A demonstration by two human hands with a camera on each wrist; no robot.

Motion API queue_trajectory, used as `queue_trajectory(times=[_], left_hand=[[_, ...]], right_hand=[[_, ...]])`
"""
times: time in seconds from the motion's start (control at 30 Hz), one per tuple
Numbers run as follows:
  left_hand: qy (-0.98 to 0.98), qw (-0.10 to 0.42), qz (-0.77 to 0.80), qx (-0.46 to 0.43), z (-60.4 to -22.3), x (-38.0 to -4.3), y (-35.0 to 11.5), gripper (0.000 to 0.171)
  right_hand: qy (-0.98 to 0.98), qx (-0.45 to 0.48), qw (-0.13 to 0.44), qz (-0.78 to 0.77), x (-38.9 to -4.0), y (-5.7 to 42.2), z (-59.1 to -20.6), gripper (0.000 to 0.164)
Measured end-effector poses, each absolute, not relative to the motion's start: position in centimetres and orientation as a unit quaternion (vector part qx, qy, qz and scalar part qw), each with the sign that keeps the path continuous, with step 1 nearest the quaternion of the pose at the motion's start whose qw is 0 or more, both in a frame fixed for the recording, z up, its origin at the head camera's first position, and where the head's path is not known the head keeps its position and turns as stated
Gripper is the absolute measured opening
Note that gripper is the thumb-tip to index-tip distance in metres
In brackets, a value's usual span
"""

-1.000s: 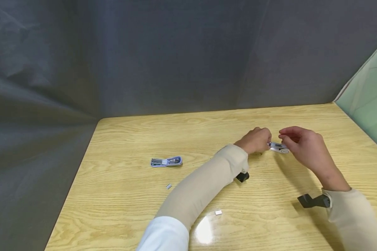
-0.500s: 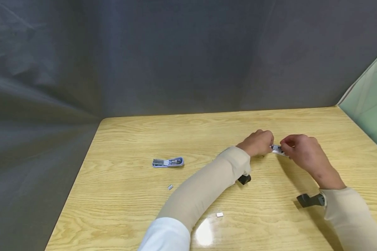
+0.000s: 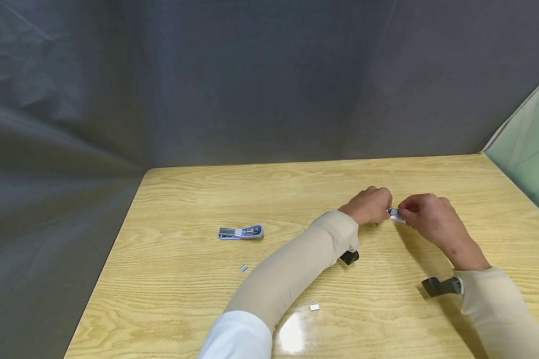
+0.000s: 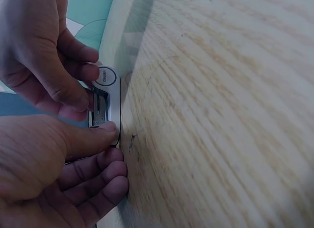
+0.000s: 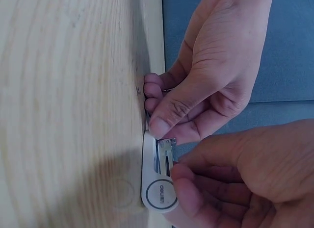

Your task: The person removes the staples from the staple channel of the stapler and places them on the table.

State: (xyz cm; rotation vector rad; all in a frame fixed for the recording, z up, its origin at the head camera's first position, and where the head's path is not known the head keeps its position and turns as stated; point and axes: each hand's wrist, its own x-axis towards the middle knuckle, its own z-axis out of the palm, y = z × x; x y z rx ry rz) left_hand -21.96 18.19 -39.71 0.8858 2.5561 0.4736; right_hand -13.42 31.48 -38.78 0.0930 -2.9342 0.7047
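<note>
A white stapler (image 3: 397, 216) lies on the wooden table at the right, its metal staple channel (image 5: 166, 150) exposed beside the round logo end. My left hand (image 3: 369, 204) pinches the narrow end, the thumb pressing on top in the left wrist view. From the other side my right hand (image 3: 433, 219) has thumb and forefinger drawn together at the channel; the fingertips (image 4: 81, 98) partly cover it, and anything small between them is hidden. Farther left rests a second stapler (image 3: 241, 233), purple-blue, with its metal inside facing up.
Two small staple strips lie on the table (image 3: 184, 289): one strip (image 3: 244, 268) left of my left forearm, another strip (image 3: 314, 307) under it to the right. A dark curtain (image 3: 260, 85) stands behind the table, a green patterned cloth (image 3: 527, 134) at its right.
My right hand has come down onto the white stapler, its thumb and forefinger closing together over the channel. My left hand keeps its grip. The view has shifted slightly.
</note>
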Motion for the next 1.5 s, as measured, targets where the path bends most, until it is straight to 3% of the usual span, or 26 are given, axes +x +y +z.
queue_trajectory(times=[0.33,0.7,1.03,1.27,1.5], left_hand=[[0.914,0.193,0.168,0.316,-39.6,-21.9,18.1,0.015],[0.915,0.197,0.163,0.312,-39.5,-22.2,18.1,0.017],[0.913,0.189,0.174,0.317,-39.6,-22.1,18.1,0.016],[0.911,0.184,0.179,0.322,-39.5,-22.2,17.8,0.024],[0.911,0.182,0.183,0.322,-39.4,-22.0,17.7,0.023]], right_hand=[[-0.965,0.014,0.049,0.259,-13.8,31.6,-38.8,0.016],[-0.954,0.013,0.099,0.281,-13.9,31.1,-39.2,0.008],[-0.955,0.001,0.106,0.277,-13.7,31.2,-39.2,0.01],[-0.952,0.019,0.144,0.27,-13.0,31.1,-37.8,0.007],[-0.952,0.065,0.094,0.283,-11.2,30.0,-37.0,0.005]])
